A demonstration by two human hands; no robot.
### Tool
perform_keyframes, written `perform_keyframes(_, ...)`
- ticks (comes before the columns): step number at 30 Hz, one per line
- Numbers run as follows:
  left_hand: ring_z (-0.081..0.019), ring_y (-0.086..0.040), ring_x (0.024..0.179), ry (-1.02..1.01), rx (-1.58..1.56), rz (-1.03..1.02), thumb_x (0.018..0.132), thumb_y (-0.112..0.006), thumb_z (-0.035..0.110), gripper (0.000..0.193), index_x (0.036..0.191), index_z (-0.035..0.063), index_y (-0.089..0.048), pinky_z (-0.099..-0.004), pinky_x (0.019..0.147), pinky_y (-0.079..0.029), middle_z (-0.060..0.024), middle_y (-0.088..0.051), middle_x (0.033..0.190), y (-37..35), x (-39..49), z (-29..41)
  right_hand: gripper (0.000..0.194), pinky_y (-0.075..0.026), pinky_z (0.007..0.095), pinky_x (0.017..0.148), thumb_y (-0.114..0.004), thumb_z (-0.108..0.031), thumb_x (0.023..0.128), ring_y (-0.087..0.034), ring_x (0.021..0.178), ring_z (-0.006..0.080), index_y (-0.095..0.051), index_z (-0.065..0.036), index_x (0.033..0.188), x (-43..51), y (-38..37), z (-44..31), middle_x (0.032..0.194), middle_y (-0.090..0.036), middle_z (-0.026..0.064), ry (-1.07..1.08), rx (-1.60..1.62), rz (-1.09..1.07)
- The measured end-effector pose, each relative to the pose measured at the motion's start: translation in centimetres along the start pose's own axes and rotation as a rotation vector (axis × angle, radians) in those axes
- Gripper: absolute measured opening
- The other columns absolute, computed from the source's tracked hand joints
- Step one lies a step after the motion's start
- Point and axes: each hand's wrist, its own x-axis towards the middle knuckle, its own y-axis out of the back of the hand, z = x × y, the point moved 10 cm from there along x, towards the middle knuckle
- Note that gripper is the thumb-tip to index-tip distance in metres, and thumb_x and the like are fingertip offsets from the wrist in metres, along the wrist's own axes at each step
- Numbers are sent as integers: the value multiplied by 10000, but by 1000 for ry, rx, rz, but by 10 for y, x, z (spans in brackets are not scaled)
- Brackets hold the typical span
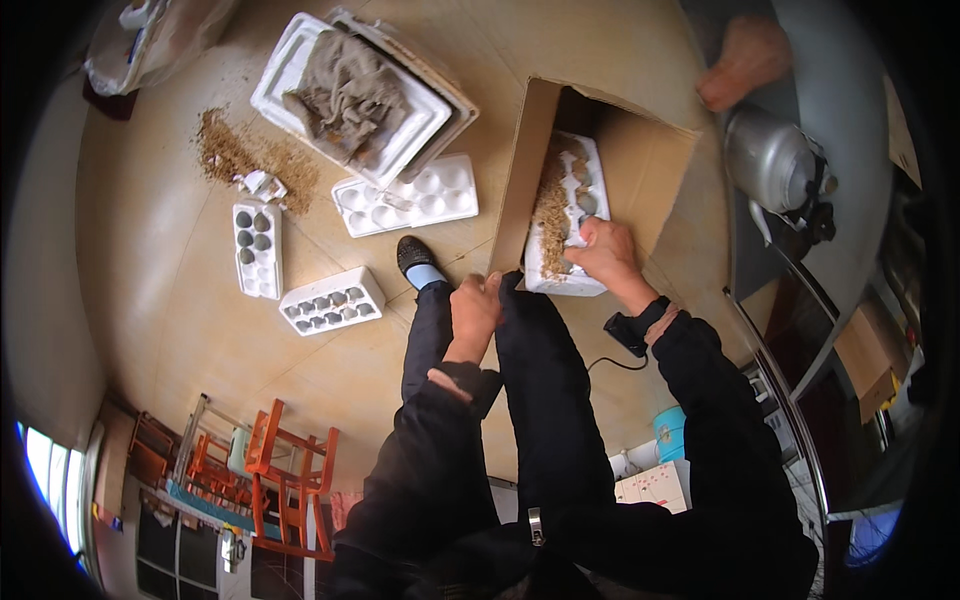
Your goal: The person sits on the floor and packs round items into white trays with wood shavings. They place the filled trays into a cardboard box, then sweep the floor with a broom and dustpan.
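Observation:
A cardboard box (517, 176) lies with its open side towards me. Inside it sits a white foam egg tray (592, 154), partly covered with loose brown husks (553, 217), with a few grey-green eggs (589, 202) showing. My right hand (609, 259) reaches over the tray, fingers bent down at its cavities; whether they hold anything is hidden. At the box's near left corner, my left hand (476, 311) has its fingers closed on the cardboard edge, beside my knee.
To the left stand two foam trays of dark eggs (332, 309) (255, 240), and a foam tray with bare cavities (450, 202). Spilled husks (225, 150) lie behind them. A foam lid holds a grey cloth (345, 82). At right are a metal kettle (772, 161) and another person's hand (750, 60).

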Motion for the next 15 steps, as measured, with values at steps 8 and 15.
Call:
perform_keyframes(8,-237,-606,1011,163,-601,-620,852,-622,504,675,1239,-30,-479,-376,870,-484,-141,-606,1132,-67,-51,24,315,-481,443,637,-728,-233,577,-619,716,371,-571,-12,739,-76,21,-19,754,-625,183,34,89,50)
perform_keyframes(15,-194,-596,1014,-72,-720,-610,715,-709,8,567,1226,-9,-465,-328,911,-460,-95,-610,1109,-71,-70,57,250,-432,381,511,-716,-151,604,-542,534,264,-527,-50,734,-130,45,-30,656,-561,91,138,193,289)
